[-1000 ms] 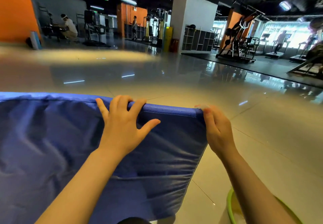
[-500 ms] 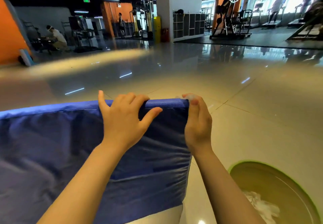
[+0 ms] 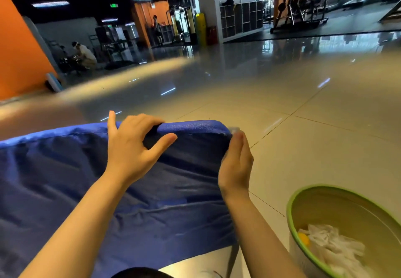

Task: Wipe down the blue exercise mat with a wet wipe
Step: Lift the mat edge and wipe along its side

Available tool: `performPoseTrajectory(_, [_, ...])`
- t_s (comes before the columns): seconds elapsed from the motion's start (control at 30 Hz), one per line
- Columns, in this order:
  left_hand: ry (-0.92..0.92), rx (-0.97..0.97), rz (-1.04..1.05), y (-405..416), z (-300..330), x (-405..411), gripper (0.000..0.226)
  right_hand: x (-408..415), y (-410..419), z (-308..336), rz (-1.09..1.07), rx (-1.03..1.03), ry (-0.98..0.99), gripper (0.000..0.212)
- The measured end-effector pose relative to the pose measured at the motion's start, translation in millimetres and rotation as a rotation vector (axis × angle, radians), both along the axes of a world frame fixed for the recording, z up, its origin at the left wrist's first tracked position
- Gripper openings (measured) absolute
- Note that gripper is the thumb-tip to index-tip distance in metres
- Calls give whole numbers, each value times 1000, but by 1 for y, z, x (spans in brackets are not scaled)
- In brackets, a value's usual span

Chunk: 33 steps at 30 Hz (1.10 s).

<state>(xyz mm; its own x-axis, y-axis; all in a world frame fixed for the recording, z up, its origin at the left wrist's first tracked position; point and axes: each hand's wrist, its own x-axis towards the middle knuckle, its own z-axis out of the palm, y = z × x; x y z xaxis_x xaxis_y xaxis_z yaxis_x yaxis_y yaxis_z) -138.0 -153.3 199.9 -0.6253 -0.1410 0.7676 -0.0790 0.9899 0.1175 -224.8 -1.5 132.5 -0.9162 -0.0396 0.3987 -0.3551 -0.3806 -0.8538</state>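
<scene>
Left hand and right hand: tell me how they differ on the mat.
The left hand hooks its fingers over the blue mat's top edge; the right hand lies against its corner. The left hand holds nothing else; the right hand presses a pale wet wipe there. Both touch the raised mat.

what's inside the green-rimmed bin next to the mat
Inside the green-rimmed bin lie crumpled white wipes and a small yellow thing beside them. Whatever lies beneath the wipes is covered.

My left hand (image 3: 130, 147) and right hand (image 3: 236, 164) are bare, and so are both forearms (no sleeves, rings or watch showing).
</scene>
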Motion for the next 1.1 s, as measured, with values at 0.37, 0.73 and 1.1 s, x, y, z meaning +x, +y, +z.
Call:
performPoseTrajectory(0.37, [-108, -129, 4, 15, -26, 8, 32, -11, 0, -51, -93, 137, 191, 65])
performPoseTrajectory(0.73, [-72, -293, -12, 14, -38, 25, 38, -13, 13, -42, -196, 382, 533, 33])
performPoseTrajectory(1.1, [-82, -421, 24, 9, -44, 28, 44, -8, 19, -8, -16, 99, -74, 27])
